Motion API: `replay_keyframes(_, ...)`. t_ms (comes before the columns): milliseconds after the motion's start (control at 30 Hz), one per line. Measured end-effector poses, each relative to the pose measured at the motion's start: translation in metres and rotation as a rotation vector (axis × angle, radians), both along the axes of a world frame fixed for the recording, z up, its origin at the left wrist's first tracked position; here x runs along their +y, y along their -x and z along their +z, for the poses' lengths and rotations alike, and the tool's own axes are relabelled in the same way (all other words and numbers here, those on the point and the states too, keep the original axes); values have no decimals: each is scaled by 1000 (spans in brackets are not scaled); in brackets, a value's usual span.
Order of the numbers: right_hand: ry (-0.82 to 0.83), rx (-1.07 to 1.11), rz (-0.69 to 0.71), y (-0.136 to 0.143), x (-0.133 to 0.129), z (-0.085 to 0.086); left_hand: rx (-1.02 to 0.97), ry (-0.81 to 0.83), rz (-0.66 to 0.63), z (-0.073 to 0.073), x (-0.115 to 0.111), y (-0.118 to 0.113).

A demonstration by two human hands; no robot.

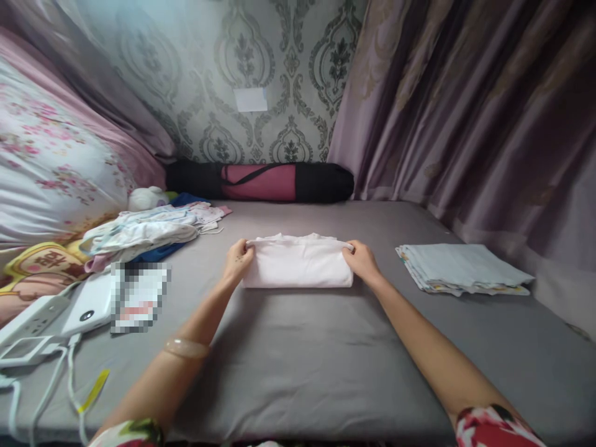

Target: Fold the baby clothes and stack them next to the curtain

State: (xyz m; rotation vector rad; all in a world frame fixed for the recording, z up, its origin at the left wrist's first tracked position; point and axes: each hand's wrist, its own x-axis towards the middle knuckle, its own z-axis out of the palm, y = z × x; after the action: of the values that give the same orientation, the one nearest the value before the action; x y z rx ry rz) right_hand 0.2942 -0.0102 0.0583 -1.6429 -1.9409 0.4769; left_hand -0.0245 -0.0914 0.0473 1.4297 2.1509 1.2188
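Note:
A white cloth item [298, 266], folded into a wide rectangle, is at the middle of the grey bed sheet [298, 360]. My left hand [239, 261] pinches its upper left corner between thumb and fingers. At the upper right corner, my right hand [362, 259] grips it the same way. The fabric's top edge stretches between both hands, with uneven layers showing behind it. Its lower edge is straight. Whether the piece is a garment or a plain cloth I cannot tell.
Right of my hands lies a stack of folded light-blue cloths [460, 264]. Loose clothes [144, 230] are heaped at the left, near a white power bank [90, 304], a power strip [35, 320] and cables. A black and maroon long bag [261, 182] rests against the wall.

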Motion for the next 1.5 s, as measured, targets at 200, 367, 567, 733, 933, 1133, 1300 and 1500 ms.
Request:
replay_keyframes(200,30,-144,-120,26,16,-5,218,56,56,-8,24,-9)
replay_keyframes(367,33,-225,-141,35,24,-13,349,94,35,-11,37,-11)
replay_keyframes(567,8,-277,-141,39,30,-24,451,119,8,-21,48,-9)
replay_keyframes(733,44,-317,-154,39,32,-32,487,158,-4,-28,50,-9)
replay_keyframes(933,86,-342,-185,41,35,-34,517,241,-2,-33,54,-8)
replay_keyframes(1133,69,-327,-190,39,37,-33,511,219,54,-38,56,-5)
replay_keyframes(1300,62,-327,-185,39,39,-29,487,225,76,-37,59,-3)
replay_keyframes(1500,118,-348,-202,43,43,-29,495,263,46,-33,63,-5)
